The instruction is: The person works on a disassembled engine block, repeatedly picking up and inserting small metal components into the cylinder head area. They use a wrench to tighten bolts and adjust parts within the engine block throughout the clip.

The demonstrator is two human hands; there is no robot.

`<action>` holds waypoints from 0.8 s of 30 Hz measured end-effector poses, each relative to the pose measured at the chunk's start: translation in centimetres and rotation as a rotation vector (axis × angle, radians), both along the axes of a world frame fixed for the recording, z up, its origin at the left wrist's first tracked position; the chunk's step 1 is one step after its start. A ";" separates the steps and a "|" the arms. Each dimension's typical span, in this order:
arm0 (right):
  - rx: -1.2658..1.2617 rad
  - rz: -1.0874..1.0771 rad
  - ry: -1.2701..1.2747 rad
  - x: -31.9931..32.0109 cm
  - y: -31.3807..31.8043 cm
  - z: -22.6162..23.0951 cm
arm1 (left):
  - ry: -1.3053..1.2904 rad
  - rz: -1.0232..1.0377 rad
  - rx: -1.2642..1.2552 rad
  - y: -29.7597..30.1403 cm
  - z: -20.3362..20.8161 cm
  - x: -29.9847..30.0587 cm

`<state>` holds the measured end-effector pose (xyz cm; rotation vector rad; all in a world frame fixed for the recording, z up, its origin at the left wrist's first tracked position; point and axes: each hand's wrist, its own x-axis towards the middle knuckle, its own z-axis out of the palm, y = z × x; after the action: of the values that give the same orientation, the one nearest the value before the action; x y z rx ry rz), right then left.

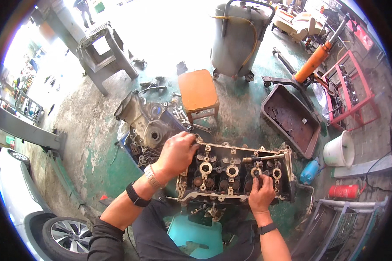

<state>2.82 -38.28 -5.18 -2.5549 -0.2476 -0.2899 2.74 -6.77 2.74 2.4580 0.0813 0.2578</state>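
You are sitting over a cylinder head (218, 172), which is lying crosswise in front of you, nearer than the orange-topped stool (198, 90). Your left hand (175, 153) is curling at its far left corner; whether it is gripping the rim, you are hiding from view. Your right hand (262, 193) is bringing thumb and fingers together at a round opening near the right end, and whether they are pinching a small part cannot be told. A metal bar (268, 157) is lying across that end. You are probably handling a heavy, rigid casting whose dark, oily-looking recesses may be leaving it slippery; for lifting, the outer rim at both ends is likely offering the surest hold.
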 end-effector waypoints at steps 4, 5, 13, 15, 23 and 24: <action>0.020 0.007 -0.027 -0.1 0.0 0.0 | 0.030 -0.092 0.060 -1.2 -0.4 0.3; 0.008 0.010 -0.039 0.0 0.0 0.0 | 0.035 -0.099 0.065 -1.2 -0.6 0.7; 0.018 0.000 -0.014 0.1 0.1 0.3 | 0.071 0.034 0.055 0.9 -2.3 2.6; 0.032 0.002 -0.017 0.0 0.1 0.3 | 0.084 0.029 0.073 0.4 -2.7 1.4; 0.005 -0.009 -0.028 -0.1 0.2 0.2 | 0.245 0.058 0.147 -0.1 -4.6 -0.4; 0.011 -0.010 -0.029 0.0 0.3 0.2 | 0.235 0.041 0.166 -0.2 -4.9 -0.4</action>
<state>2.77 -38.03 -5.01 -2.5428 -0.2437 -0.3317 2.29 -6.98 -2.21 2.6447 0.2188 -0.0086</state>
